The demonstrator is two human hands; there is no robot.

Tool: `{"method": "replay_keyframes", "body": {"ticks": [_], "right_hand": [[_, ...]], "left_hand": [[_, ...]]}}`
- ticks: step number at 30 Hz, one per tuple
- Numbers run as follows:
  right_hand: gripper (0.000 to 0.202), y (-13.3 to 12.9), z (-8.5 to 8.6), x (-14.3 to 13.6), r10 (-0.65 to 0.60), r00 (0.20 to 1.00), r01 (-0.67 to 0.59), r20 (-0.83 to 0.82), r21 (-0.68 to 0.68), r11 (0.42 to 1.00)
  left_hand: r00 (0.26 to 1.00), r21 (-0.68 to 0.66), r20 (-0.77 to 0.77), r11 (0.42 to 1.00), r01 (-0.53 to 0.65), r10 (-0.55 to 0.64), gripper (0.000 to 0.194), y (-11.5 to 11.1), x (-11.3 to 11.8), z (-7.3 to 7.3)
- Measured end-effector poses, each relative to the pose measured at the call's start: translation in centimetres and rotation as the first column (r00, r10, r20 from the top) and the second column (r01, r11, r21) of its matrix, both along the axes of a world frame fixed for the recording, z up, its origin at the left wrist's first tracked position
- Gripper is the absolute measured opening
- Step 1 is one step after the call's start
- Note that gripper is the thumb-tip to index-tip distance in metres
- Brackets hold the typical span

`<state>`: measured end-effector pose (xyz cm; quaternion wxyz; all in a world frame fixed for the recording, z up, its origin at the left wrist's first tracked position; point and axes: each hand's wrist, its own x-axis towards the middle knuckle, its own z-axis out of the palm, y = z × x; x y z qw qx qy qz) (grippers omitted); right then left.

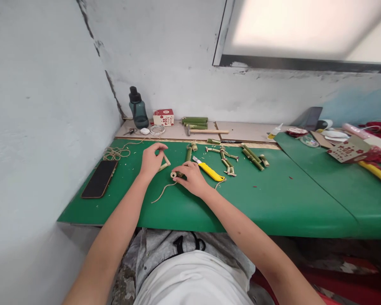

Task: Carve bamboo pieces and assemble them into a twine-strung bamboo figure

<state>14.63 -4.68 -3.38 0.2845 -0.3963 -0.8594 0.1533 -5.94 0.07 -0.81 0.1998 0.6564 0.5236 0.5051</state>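
Hands at frame centre on green tabletop (273, 203): left hand (150, 161) pinching thin bamboo stick (165, 163), right hand (192, 178) closed over short bamboo piece (174, 174) with cord (161, 192) trailing lower left. Yellow utility knife (209, 170) just right of right hand.

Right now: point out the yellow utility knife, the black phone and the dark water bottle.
yellow utility knife (211, 171), head view, middle of the handle.
black phone (99, 178), head view, centre of the screen.
dark water bottle (138, 111), head view, on the body.
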Motion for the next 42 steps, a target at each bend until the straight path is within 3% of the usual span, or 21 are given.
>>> {"method": "replay_keyframes", "body": {"ticks": [5,12,16,20,28,34,42], "right_hand": [[0.024,0.1,-0.2,0.0,-0.02,1.0,0.02,-0.022,-0.011,1.0],[0.025,0.0,0.0,0.1,-0.032,0.998,0.032,-0.05,0.014,0.999],[0.024,0.0,0.1,0.2,-0.039,0.998,0.04,-0.052,0.016,0.999],[0.024,0.0,0.3,0.2,-0.039,0.998,0.039,-0.042,0.006,0.999],[0.019,-0.1,0.2,0.1,-0.053,0.997,0.052,-0.053,-0.017,0.999],[0.016,0.0,0.1,0.1,-0.055,0.997,0.055,-0.052,-0.005,0.998],[0.017,0.2,-0.3,0.1,-0.056,0.997,0.055,-0.059,-0.007,0.998]], "left_hand": [[0.95,-0.077,0.294,0.989,0.13,-0.102,0.023,0.6,0.7,-1.1],[0.927,-0.072,0.331,0.974,0.214,-0.179,0.019,0.2,1.6,-0.9],[0.843,-0.063,0.501,0.964,0.259,-0.194,0.031,-0.2,1.9,-0.3],[0.755,-0.076,0.631,0.953,0.293,-0.182,0.028,-0.2,1.9,-0.1],[0.684,0.0,0.679,0.931,0.364,-0.267,0.012,-0.6,2.3,0.4],[0.652,0.046,0.669,0.895,0.444,-0.358,0.045,-1.3,2.3,1.2],[0.573,-0.024,0.735,0.831,0.556,-0.362,0.053,-1.2,1.8,1.2]]}}
